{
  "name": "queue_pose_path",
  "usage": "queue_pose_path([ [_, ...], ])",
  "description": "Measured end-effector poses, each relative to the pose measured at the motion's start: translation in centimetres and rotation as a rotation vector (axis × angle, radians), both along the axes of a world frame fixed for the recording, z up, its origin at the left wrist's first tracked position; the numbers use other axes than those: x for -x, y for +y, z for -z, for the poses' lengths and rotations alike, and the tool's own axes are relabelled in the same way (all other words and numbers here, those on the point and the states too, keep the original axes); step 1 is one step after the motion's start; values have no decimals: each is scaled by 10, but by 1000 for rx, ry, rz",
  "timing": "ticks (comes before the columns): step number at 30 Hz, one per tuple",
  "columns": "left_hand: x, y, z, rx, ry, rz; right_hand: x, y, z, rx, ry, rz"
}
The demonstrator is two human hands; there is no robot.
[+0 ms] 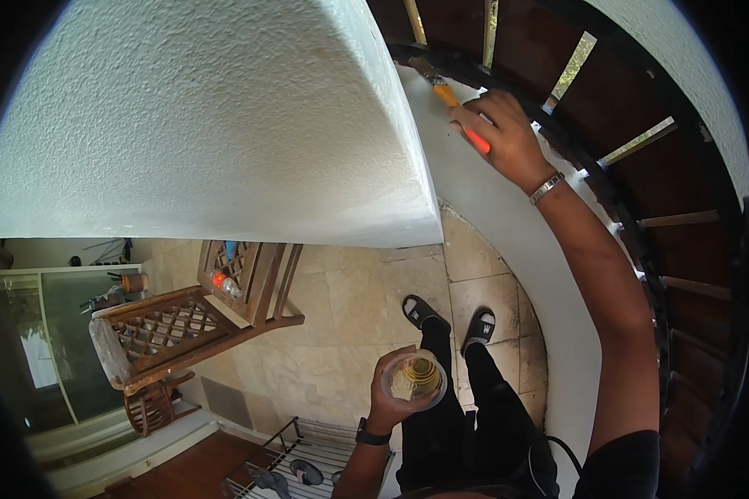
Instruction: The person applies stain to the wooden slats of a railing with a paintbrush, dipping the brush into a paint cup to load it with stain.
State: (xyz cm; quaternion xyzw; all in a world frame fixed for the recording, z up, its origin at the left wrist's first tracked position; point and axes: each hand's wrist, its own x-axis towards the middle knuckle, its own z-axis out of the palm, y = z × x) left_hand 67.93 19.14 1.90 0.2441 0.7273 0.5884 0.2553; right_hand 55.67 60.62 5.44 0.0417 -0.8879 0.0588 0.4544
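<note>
My right hand is raised and closed around the handle of a paintbrush, orange-red at its end and yellow nearer the bristles. The bristles touch or nearly touch the dark lower rail of a wooden railing, close to the white wall corner. Down by my legs, my left hand is wrapped around a clear plastic cup. Some pale yellowish liquid shows inside the cup. Exactly where the bristles meet the rail is hard to make out.
A textured white wall fills the upper left. A curved white ledge runs under the railing's dark slats. On the tiled floor stands wooden lattice furniture with a plastic bottle. A metal rack holds shoes.
</note>
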Motion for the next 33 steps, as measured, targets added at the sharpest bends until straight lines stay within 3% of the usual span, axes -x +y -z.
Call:
queue_pose_path([
  [4, 1, 1, 3, 14, 23, 25, 4, -5, 36, 70, -175, -90],
  [12, -1, 2, 5, 35, 5, 20, -11, 0, 52, 8, -70, 349],
  [14, 0, 3, 5, 18, -6, 13, -27, -10, 59, 111, -50, 481],
  [16, 0, 3, 3, 31, -22, 19, -21, -16, 60, 109, -46, 464],
  [18, 0, 2, 4, 39, -21, 33, 2, -17, 54, 127, 14, 221],
  [21, 0, 4, 5, 56, 0, 41, 40, -5, 59, 86, 11, 215],
  [26, 4, 3, -4, 75, 53, 60, 5, -14, 64, 111, 90, 506],
  [32, 19, -3, -17, 150, 162, 109, 55, -47, 46, 269, 158, 153],
  [33, 22, -4, -20, 150, 185, 86, 58, -46, 38, 319, 159, 180],
])
